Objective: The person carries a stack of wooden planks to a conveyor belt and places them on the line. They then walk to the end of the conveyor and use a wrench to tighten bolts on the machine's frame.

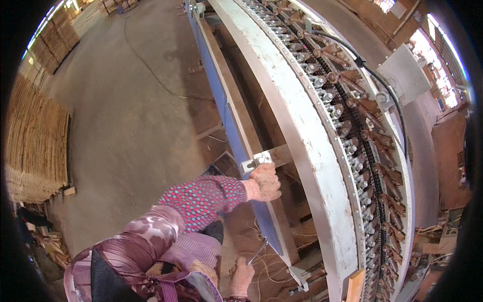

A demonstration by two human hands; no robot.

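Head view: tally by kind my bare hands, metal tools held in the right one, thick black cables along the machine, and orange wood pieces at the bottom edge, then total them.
Bare hands: 2, left hand and right hand
Metal tool: 1
Thick black cable: 1
Orange wood piece: 1
Total: 5

The grey floor (121, 156) carries stacked boards (37, 143) and a cable (156, 76).
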